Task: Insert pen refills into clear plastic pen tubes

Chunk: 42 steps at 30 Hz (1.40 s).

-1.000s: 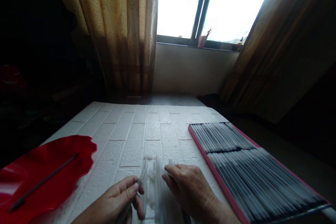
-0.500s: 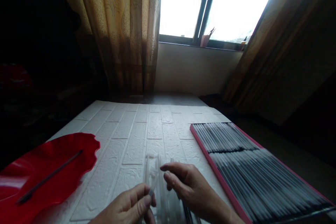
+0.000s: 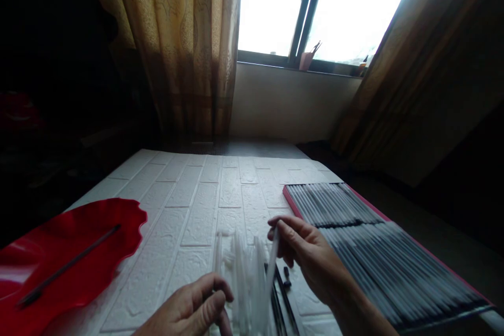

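My right hand (image 3: 297,241) pinches the upper end of a translucent plastic tube (image 3: 272,262), like a pen barrel, which slants down toward the table. Below it, several clear tubes (image 3: 240,278) lie side by side in a blurred bunch. My left hand (image 3: 200,304) is at the near left of this bunch, its fingers loosely curled with a gap by the thumb, and nothing shows between them. Slim black rods (image 3: 289,304), like pen parts, lie to the right of the tubes. Beside them is a small black piece (image 3: 286,277), perhaps a cap.
A red wavy-edged tray (image 3: 126,252) on the left bears a dark pen (image 3: 71,265). On the right, a red-edged box (image 3: 291,202) holds two rows of grey and black pens (image 3: 386,268). The table has a white brick-patterned cover (image 3: 197,220); curtains (image 3: 181,63) and a window stand beyond.
My right hand has moved up and right from the bunch, with a translucent tube now in its fingers. The small clear piece at my left fingertips no longer shows there.
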Available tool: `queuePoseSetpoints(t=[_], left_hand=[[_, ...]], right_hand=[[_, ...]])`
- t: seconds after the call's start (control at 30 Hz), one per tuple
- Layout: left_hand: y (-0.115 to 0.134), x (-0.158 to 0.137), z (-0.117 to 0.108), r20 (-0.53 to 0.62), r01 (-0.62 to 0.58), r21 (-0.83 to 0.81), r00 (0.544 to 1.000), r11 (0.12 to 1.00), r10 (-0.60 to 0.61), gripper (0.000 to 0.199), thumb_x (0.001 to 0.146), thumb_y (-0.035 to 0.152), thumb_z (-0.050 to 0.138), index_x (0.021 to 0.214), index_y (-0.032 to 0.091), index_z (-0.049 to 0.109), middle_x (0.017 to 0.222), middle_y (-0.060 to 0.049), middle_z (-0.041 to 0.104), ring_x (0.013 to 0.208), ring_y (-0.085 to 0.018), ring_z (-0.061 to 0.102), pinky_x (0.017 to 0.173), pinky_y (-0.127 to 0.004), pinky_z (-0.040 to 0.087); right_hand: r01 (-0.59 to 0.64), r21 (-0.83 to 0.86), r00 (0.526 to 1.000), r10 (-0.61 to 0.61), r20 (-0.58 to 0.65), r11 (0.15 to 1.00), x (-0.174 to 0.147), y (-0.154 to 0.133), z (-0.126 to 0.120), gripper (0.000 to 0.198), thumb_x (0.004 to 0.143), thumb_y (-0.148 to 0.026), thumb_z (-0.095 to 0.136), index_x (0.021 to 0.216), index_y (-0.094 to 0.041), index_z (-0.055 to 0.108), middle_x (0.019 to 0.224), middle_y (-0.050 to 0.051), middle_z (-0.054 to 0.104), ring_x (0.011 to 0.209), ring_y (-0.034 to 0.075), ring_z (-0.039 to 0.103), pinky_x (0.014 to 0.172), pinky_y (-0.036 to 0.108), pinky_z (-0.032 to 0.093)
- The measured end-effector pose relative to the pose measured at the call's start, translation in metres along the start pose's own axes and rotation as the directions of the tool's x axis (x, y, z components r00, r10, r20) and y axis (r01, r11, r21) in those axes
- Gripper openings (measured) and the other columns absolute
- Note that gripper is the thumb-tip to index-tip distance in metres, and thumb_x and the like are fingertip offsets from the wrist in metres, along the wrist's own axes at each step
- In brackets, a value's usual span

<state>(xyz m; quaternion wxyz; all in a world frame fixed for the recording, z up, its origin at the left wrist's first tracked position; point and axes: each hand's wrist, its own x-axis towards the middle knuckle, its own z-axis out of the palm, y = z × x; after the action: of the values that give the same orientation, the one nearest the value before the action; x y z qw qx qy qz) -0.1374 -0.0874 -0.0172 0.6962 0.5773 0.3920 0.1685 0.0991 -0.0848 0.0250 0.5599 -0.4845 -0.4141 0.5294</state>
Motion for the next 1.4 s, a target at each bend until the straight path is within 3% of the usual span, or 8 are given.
queuePoseSetpoints(t=[0.17, 0.37, 0.73, 0.87, 1.03, 1.17, 1.3, 1.4], left_hand=[[-0.010, 0.010, -0.010, 0.076, -0.030, 0.034, 0.997, 0.999, 0.027, 0.063, 0.075, 0.082, 0.048, 0.094, 0.022, 0.055, 0.072, 0.002, 0.067, 0.038, -0.004, 0.041, 0.033, -0.014, 0.030], [-0.014, 0.012, -0.014, 0.038, -0.068, 0.008, 0.997, 0.998, 0.068, 0.059, 0.076, 0.079, 0.052, 0.089, 0.022, 0.057, 0.064, 0.003, 0.062, 0.037, -0.004, 0.039, 0.034, -0.015, 0.029], [-0.016, 0.011, -0.018, -0.058, -0.015, -0.024, 0.998, 1.000, 0.014, 0.063, 0.069, 0.081, 0.057, 0.087, 0.021, 0.060, 0.066, 0.003, 0.063, 0.042, -0.005, 0.046, 0.038, -0.016, 0.031], [-0.007, 0.009, -0.018, -0.153, -0.033, 0.029, 0.987, 0.999, 0.037, 0.061, 0.071, 0.080, 0.054, 0.080, 0.020, 0.061, 0.060, 0.005, 0.056, 0.041, -0.006, 0.042, 0.038, -0.016, 0.029], [0.005, 0.004, -0.026, -0.396, -0.155, 0.189, 0.892, 0.970, 0.220, 0.061, 0.075, 0.080, 0.050, 0.072, 0.020, 0.061, 0.051, 0.008, 0.037, 0.047, -0.009, 0.034, 0.044, -0.018, 0.030], [0.006, 0.004, -0.033, -0.464, -0.184, 0.385, 0.809, 0.905, 0.362, 0.061, 0.078, 0.080, 0.043, 0.067, 0.022, 0.058, 0.052, 0.008, 0.027, 0.047, -0.012, 0.029, 0.043, -0.020, 0.027], [0.006, 0.004, -0.032, -0.467, -0.188, 0.543, 0.742, 0.818, 0.481, 0.057, 0.080, 0.077, 0.045, 0.064, 0.024, 0.060, 0.052, 0.006, 0.036, 0.047, -0.013, 0.037, 0.043, -0.020, 0.031], [0.006, 0.003, -0.029, -0.453, -0.201, 0.567, 0.734, 0.799, 0.506, 0.053, 0.081, 0.074, 0.046, 0.064, 0.026, 0.061, 0.054, 0.004, 0.047, 0.048, -0.015, 0.045, 0.044, -0.019, 0.035]], right_hand=[[0.031, -0.276, 0.999, -0.042, -0.034, 0.961, 0.010, 0.005, -0.018, 0.043, 0.073, -0.053, 0.070, 0.092, -0.015, 0.072, 0.066, 0.001, 0.062, 0.050, 0.009, 0.048, 0.043, 0.020, 0.035], [0.114, -0.687, 0.993, -0.107, 0.052, 0.718, 0.012, 0.017, -0.019, 0.027, 0.084, -0.036, 0.054, 0.089, -0.015, 0.071, 0.066, 0.002, 0.066, 0.055, 0.014, 0.057, 0.052, 0.024, 0.044], [0.110, -0.873, 0.979, -0.203, 0.013, 0.475, 0.010, 0.011, -0.017, 0.030, 0.089, -0.033, 0.045, 0.092, -0.018, 0.071, 0.074, 0.005, 0.072, 0.069, 0.020, 0.067, 0.061, 0.025, 0.044], [0.128, -0.895, 0.970, -0.240, 0.025, 0.427, 0.010, 0.008, -0.019, 0.030, 0.090, -0.032, 0.045, 0.087, -0.018, 0.072, 0.072, 0.005, 0.072, 0.066, 0.018, 0.066, 0.060, 0.025, 0.041], [0.165, -0.895, 0.964, -0.259, 0.058, 0.415, 0.012, 0.012, -0.015, 0.029, 0.091, -0.030, 0.046, 0.084, -0.018, 0.072, 0.070, 0.005, 0.072, 0.062, 0.016, 0.063, 0.057, 0.023, 0.040], [0.187, -0.894, 0.962, -0.259, 0.084, 0.406, 0.010, 0.007, -0.011, 0.028, 0.091, -0.028, 0.047, 0.084, -0.018, 0.072, 0.072, 0.005, 0.073, 0.065, 0.017, 0.065, 0.059, 0.023, 0.041], [0.169, -0.935, 0.965, -0.245, 0.093, 0.311, 0.000, -0.018, -0.014, 0.025, 0.089, -0.030, 0.050, 0.082, -0.021, 0.073, 0.069, 0.003, 0.072, 0.062, 0.016, 0.063, 0.058, 0.024, 0.038], [0.122, -0.965, 0.972, -0.225, 0.069, 0.231, 0.000, -0.042, -0.030, 0.025, 0.088, -0.033, 0.052, 0.083, -0.023, 0.074, 0.071, 0.002, 0.073, 0.066, 0.017, 0.065, 0.060, 0.025, 0.039]])
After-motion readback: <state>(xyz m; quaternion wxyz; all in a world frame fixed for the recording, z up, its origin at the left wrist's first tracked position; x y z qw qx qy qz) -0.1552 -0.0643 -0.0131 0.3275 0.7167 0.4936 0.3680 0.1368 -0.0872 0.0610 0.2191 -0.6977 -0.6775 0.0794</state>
